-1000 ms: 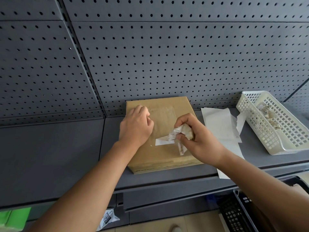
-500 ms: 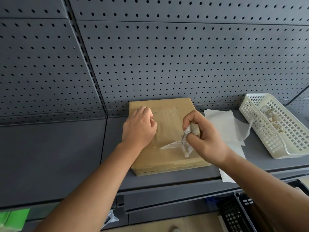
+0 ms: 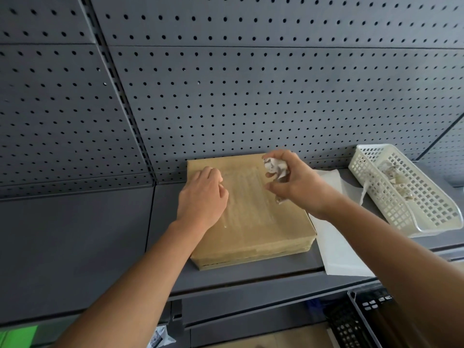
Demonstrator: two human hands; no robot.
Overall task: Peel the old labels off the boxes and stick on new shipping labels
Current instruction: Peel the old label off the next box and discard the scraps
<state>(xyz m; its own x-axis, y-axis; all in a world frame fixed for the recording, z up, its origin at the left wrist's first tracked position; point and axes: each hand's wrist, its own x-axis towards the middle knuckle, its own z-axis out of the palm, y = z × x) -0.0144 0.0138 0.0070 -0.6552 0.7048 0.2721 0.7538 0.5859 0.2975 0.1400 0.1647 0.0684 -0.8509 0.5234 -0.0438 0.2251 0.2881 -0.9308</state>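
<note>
No text is legible; print on the crumpled label [image 3: 275, 167] is too blurred.

A single wide-angle camera, worn on the person's head, looked forward and down along both forearms. It sat close over the grey shelf [image 3: 75, 247] and faced the pegboard wall [image 3: 251, 96] at the far side. The left hand [image 3: 200, 197] and right hand [image 3: 298, 187] fell mid-frame, and the white basket [image 3: 439, 212] reached the right edge.
</note>
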